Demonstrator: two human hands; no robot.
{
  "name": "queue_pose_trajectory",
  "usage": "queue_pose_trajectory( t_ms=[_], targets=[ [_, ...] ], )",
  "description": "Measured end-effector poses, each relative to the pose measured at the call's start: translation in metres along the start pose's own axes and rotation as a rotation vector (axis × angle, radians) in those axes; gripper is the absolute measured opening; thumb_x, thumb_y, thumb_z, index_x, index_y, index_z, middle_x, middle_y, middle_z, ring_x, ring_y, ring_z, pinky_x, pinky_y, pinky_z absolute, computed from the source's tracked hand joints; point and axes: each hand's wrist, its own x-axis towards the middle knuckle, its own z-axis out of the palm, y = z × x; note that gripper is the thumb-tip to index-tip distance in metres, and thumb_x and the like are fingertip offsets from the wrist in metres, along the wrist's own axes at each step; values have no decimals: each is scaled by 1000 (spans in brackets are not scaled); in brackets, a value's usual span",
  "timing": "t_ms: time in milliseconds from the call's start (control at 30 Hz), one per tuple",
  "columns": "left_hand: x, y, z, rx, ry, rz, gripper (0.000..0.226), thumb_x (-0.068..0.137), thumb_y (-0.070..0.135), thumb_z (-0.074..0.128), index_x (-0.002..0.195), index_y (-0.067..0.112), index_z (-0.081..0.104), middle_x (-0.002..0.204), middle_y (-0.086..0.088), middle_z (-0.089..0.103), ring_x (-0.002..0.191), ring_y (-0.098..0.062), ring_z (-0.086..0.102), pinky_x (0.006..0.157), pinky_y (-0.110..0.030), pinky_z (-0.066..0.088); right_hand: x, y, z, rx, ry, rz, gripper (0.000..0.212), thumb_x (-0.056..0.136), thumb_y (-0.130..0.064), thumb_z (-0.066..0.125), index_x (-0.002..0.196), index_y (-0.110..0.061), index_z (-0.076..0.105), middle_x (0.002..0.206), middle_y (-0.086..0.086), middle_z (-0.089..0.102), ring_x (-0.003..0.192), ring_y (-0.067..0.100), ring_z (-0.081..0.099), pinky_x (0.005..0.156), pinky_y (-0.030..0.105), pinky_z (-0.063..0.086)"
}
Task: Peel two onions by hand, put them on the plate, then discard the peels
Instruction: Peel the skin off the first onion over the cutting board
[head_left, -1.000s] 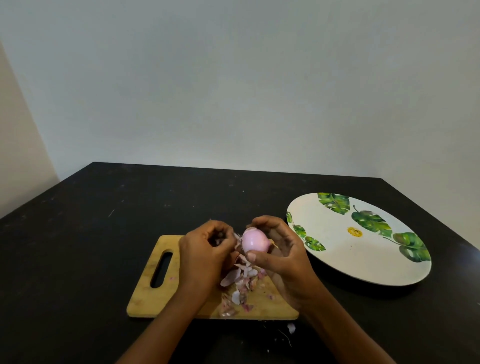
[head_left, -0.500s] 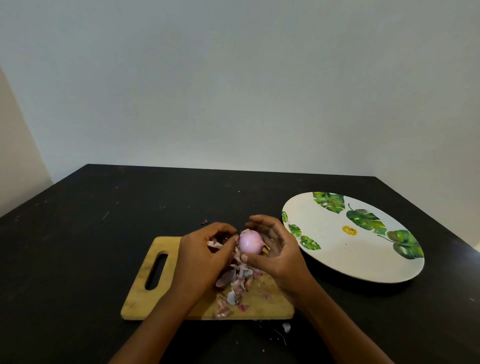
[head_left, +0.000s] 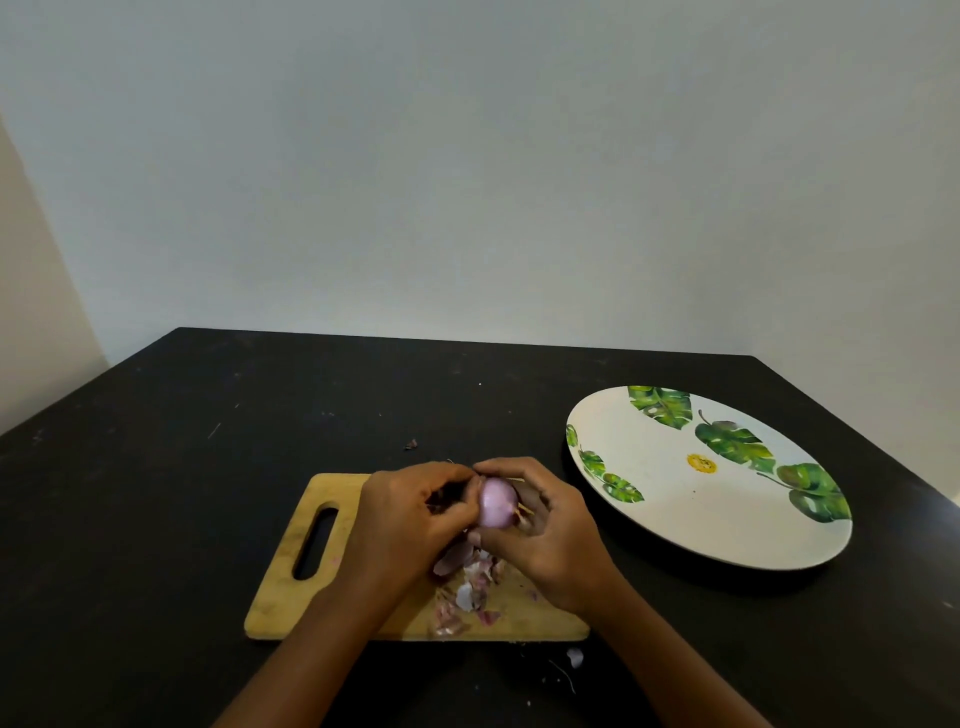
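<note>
A small pink onion (head_left: 496, 503) is held just above the wooden cutting board (head_left: 291, 587). My right hand (head_left: 550, 540) curls round the onion from the right and below. My left hand (head_left: 410, 519) is pressed against the onion's left side, its fingertips pinching at the skin there. A heap of pink and white onion peels (head_left: 467, 592) lies on the board under my hands. The white plate (head_left: 691, 525) with green leaf prints sits to the right with no onion on it. No second onion is in view.
Everything rests on a black table (head_left: 156, 519) set against a pale wall. A small scrap of peel (head_left: 411, 444) lies on the table behind the board, and another scrap (head_left: 574, 657) lies in front of the board's right corner.
My hands have closed in on the onion, the left fingertips now tight against its left side. The onion has turned slightly in my right hand.
</note>
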Motion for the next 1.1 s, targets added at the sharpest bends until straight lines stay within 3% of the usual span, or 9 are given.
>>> queue_pose_trajectory(
  t_ms=[133,233,333,433,533,700,800,900,1100],
  targets=[
    [0,0,1,-17,34,-49,20,73,35,56,82,24,70,71,20,62,79,1,61,66,-13,51,-1,-3,1,11,5,10,46,71,-20,79,114,-19,62,113,-1,67,109,17,64,92,33,54],
    [1,0,3,-116,69,-173,7,68,29,58,71,32,64,63,14,64,71,-8,63,61,-20,53,-2,-4,4,32,-2,6,47,73,-11,80,114,-20,61,114,0,67,109,17,64,90,29,54],
    [2,2,2,-253,138,-286,12,65,28,60,70,19,68,72,8,69,68,-9,64,62,-21,53,-2,-7,5,87,-16,-11,55,73,0,79,119,-22,56,119,-3,64,112,13,63,89,23,52],
    [5,6,-1,-345,204,-372,5,76,10,64,72,9,68,71,-4,69,65,-17,65,62,-30,55,-1,-10,6,162,10,-25,61,73,6,77,123,-19,53,121,-6,66,115,12,62,90,22,52],
    [8,8,-3,-449,215,-484,14,83,0,58,75,6,68,68,-10,68,64,-25,64,61,-36,54,-1,-11,6,208,19,-17,61,74,9,75,123,-20,53,123,-11,65,117,12,61,90,22,51],
    [10,16,-5,-756,200,-715,17,89,6,53,82,1,68,66,-8,65,57,-14,58,60,-33,52,1,-15,3,348,66,78,59,69,-2,77,120,-21,56,117,-6,67,114,14,63,88,25,53],
    [12,19,-3,-874,184,-769,21,91,8,50,81,2,67,61,-3,63,51,-7,56,50,-24,50,3,-16,0,484,24,213,58,69,-7,77,122,-20,58,119,-2,67,114,21,63,92,36,54],
    [14,21,-4,-961,189,-795,23,92,8,49,77,4,66,57,-2,61,46,-5,53,45,-18,48,4,-20,0,730,-16,317,57,70,-9,83,122,-12,61,118,8,68,112,32,64,90,39,55],
    [15,20,-4,-1052,184,-804,27,93,7,47,72,3,63,59,-5,59,45,-4,49,43,-13,45,5,-29,2,878,-26,395,39,87,-17,64,122,-1,58,116,24,66,105,35,66,83,40,58]
  ],
)
